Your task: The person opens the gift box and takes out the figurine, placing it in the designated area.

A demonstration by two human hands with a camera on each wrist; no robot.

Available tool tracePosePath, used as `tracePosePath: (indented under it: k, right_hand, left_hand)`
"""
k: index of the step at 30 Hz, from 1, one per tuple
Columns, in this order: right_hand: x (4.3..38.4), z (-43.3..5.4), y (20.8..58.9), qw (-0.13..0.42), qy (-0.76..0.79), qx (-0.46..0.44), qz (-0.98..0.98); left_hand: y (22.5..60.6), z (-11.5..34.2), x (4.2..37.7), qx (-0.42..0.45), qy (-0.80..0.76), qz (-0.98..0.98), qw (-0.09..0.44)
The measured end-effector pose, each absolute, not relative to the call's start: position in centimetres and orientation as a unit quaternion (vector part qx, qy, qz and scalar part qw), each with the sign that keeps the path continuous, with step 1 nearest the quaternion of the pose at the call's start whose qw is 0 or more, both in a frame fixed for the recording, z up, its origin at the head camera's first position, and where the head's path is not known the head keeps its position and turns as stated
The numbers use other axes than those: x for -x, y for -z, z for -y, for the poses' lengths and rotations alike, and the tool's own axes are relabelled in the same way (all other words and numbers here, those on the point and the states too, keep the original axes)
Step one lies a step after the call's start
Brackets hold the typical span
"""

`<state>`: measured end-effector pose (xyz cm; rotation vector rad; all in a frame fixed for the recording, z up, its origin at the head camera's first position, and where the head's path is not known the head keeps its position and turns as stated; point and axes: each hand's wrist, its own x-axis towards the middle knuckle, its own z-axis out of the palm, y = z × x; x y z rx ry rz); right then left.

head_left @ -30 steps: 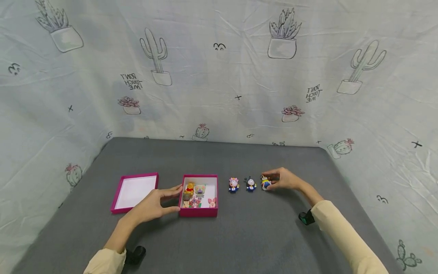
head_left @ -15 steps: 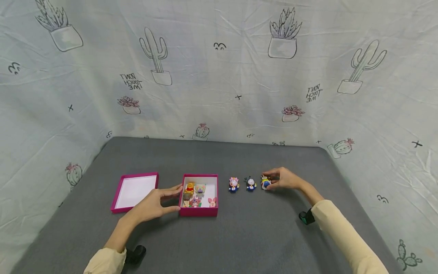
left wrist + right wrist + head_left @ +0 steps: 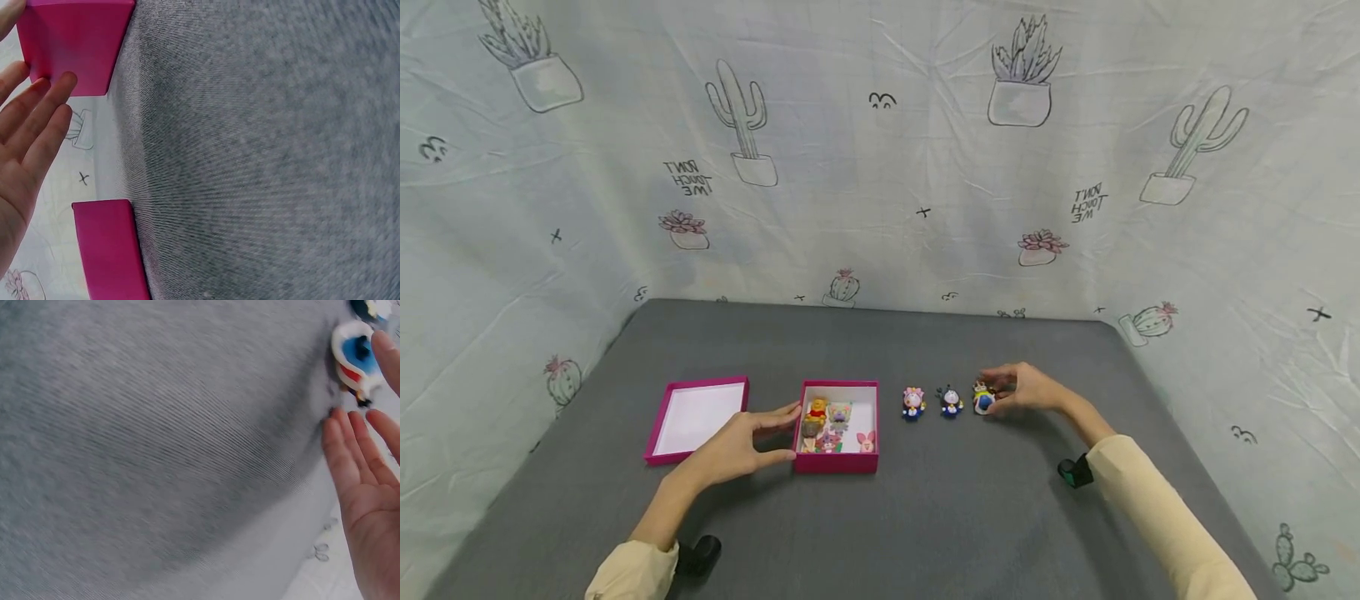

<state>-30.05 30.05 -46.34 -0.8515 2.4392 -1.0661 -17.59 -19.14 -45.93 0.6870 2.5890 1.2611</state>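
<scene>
My left hand (image 3: 733,450) rests its thumb and fingertips along the left side of a magenta box (image 3: 837,468), fingers fairly straight. Small figures lie inside, among them a yellow bear in red (image 3: 817,410) and a pink long-eared one (image 3: 867,442). In the left wrist view the fingers touch the magenta wall (image 3: 84,47). To the right, my right hand (image 3: 1028,388) is beside a small yellow, white and blue figurine (image 3: 982,398) on the table. In the right wrist view its extended fingers and thumb stand apart around the figurine (image 3: 356,350); contact is unclear.
Two more figurines stand in line with it: one blue and black (image 3: 951,402), one pink-topped (image 3: 913,403). A shallow magenta lid (image 3: 697,419) with white inside lies left of the box. Grey cloth (image 3: 925,517) covers the table; a cactus-print curtain (image 3: 880,183) hangs behind.
My right hand has shifted slightly back and to the right, and its fingers have loosened from the figurine, which stays in place. The left hand keeps its place against the box.
</scene>
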Motion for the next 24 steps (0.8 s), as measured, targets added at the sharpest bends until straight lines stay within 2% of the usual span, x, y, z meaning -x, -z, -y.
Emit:
tracePosePath:
  k: [10,15,21,24]
  right_hand:
    - [29.8,-29.3,44.6,0.112,0.548,0.256,-0.789]
    - [29.7,-26.6,44.7,0.116,0.592,0.295,-0.741]
    - [29.1,-22.3,44.7,0.07,0.651,0.326,-0.681]
    - [29.0,-20.6,44.7,0.073,0.663,0.341,-0.662]
  left_hand:
    - [46.1,19.3,17.5,-0.228,-0.404,-0.883,0.074]
    - [46.2,19.5,17.6,-0.231,-0.397,-0.885,0.078]
    - [46.2,19.5,17.6,-0.226,-0.401,-0.884,0.08]
    - [46.3,19.5,17.6,-0.231,-0.403,-0.882,0.08]
